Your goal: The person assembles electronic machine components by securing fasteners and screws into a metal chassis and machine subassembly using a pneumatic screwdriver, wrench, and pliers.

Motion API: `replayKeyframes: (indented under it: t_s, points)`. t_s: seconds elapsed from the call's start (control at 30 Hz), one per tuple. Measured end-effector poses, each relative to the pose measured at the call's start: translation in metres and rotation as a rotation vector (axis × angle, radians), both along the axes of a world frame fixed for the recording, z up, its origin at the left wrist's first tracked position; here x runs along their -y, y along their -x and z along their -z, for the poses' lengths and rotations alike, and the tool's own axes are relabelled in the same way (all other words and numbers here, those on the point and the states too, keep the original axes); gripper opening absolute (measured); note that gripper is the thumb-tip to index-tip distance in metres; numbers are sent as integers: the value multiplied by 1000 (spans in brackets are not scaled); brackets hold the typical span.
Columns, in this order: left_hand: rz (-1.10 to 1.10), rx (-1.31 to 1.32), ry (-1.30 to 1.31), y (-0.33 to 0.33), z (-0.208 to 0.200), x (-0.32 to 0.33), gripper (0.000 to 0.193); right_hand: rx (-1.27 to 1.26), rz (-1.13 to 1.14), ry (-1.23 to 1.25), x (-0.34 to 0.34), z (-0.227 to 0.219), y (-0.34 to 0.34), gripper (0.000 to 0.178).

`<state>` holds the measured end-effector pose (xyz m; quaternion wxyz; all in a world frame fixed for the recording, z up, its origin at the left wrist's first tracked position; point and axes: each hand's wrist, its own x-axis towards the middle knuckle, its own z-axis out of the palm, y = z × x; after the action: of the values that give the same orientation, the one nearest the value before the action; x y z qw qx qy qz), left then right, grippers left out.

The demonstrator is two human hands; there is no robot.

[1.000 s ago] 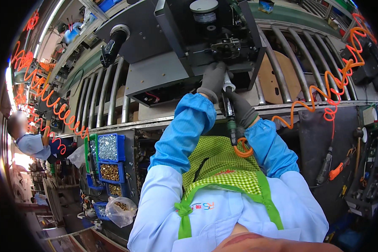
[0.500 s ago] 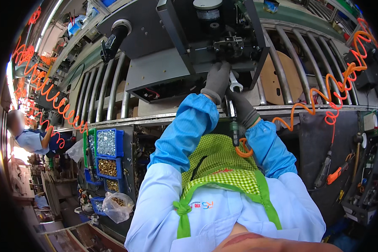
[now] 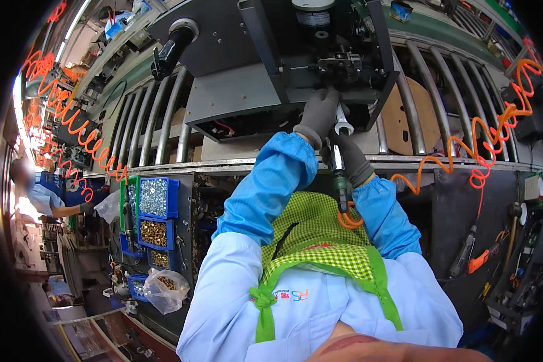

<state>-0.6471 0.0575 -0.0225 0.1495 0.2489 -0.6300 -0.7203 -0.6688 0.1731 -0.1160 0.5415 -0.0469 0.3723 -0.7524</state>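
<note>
My right hand [image 3: 353,160], in a dark grey glove, is closed round a slim pneumatic tool [image 3: 337,161] with a silver body and a green end, fed by an orange hose. My left hand [image 3: 318,114], also gloved, reaches under the front of a dark metal machine [image 3: 232,90]; its fingers are bent, and what they grip is hidden. Between the two hands lies a steel spanner [image 3: 344,125], its open jaw towards me and its shank running up beside my left fingers. Just beyond them sits a small metal mechanism [image 3: 341,65] inside the machine.
The machine stands over a roller conveyor [image 3: 417,99] with a wooden board [image 3: 402,120] on it. At left are blue bins [image 3: 177,199] of screws and a plastic bag [image 3: 166,292]. Orange coiled hoses [image 3: 476,142] hang on both sides. Another person [image 3: 45,198] is at far left.
The view has shifted slightly, so the machine sits a little lower and further right. Both hands keep nearly the same hold and place. The person at far left has moved an arm.
</note>
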Motion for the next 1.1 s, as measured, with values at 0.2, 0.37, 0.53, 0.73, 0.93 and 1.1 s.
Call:
replayKeyframes:
  t_s: [0.2, 0.37, 0.53, 0.73, 0.93, 1.1]
  points:
    - [4, -13, 28, -3, 2, -2, 30, 0, -16, 68, -2, 7, 1, 34]
    - [13, 2, 98, 2, 7, 6, 29, -4, 32, 68, 2, 9, 3, 33]
    - [21, -6, -28, 1, 6, 7, 27, -65, -6, 47, 1, 6, 2, 35]
    - [46, -87, 231, 15, 30, 16, 26, -63, 22, 5, 5, 3, 3, 32]
    - [22, -10, 133, 10, 10, 6, 28, -73, 13, -92, 4, -4, 3, 28]
    - [3, -8, 93, 7, 7, 1, 28, -133, 31, -92, 5, 1, 7, 26]
